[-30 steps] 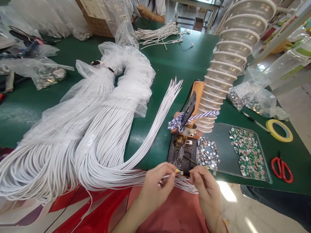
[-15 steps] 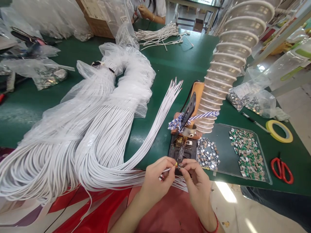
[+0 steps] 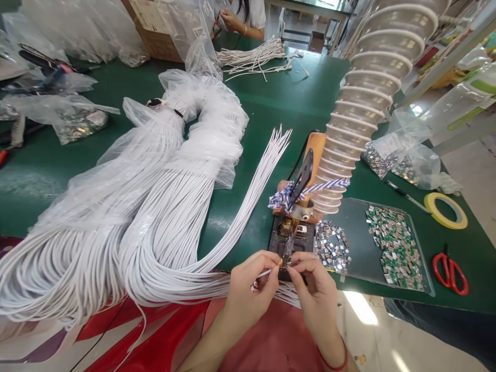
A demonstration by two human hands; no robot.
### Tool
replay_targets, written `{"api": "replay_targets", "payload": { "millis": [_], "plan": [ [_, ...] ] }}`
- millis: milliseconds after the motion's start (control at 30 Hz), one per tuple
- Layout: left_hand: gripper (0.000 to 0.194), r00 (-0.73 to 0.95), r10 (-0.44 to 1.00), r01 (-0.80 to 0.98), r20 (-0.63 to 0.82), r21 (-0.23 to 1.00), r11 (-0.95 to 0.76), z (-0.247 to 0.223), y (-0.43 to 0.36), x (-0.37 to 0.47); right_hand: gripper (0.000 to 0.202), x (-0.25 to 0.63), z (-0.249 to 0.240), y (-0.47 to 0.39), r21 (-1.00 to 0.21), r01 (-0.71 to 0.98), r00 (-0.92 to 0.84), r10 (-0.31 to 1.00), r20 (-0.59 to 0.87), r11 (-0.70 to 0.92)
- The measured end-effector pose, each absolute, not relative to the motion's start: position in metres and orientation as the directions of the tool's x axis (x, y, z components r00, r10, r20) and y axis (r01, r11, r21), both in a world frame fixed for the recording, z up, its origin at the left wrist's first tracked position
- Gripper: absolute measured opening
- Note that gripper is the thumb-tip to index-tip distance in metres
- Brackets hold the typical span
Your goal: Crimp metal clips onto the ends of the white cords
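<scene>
My left hand (image 3: 250, 289) is closed in a pinch on a white cable (image 3: 265, 273), whose end points right toward my other hand. A bit of yellow shows at its fingertips. My right hand (image 3: 315, 289) is also pinched, on a tiny shiny piece that looks like a small metal connector, mostly covered by the fingers. Both sets of fingertips nearly meet at the front edge of a dark soldering fixture (image 3: 292, 240). Loose small metal connectors (image 3: 332, 247) lie in a pile just right of the fixture. A bundle of white cables (image 3: 248, 209) curves past on the left.
A ribbed clear hose (image 3: 364, 98) rises behind the fixture. To the right are a tray (image 3: 358, 219) with small green boards (image 3: 399, 248), yellow tape (image 3: 445, 211) and red scissors (image 3: 449, 274). Plastic-wrapped cables (image 3: 209, 124) cover the left. Another person's hand (image 3: 232, 21) shows across the table.
Almost nothing differs. Both hands keep their pinches at the fixture's front edge, with only a very slight shift of the fingers and the view.
</scene>
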State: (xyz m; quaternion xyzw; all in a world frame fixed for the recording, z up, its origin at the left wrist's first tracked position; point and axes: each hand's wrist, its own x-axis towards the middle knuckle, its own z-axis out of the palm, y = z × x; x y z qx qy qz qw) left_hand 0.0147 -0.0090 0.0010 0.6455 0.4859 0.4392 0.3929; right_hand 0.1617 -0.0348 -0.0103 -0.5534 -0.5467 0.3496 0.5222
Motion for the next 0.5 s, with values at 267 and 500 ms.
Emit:
{"api": "replay_targets", "payload": {
  "millis": [267,500],
  "plan": [
    [0.022,0.128,0.988,0.278,0.084,0.953,-0.117,-0.0026,-0.0099,0.0170,0.013,0.1679,-0.0156,-0.0443,-0.923,0.364,0.153,0.969,0.193,0.126],
    [0.022,0.104,0.994,0.270,0.024,0.961,-0.051,-0.0014,-0.0109,0.0172,0.018,0.1625,-0.0168,-0.0435,-0.907,0.349,0.130,0.947,0.294,0.234]
  ]
}}
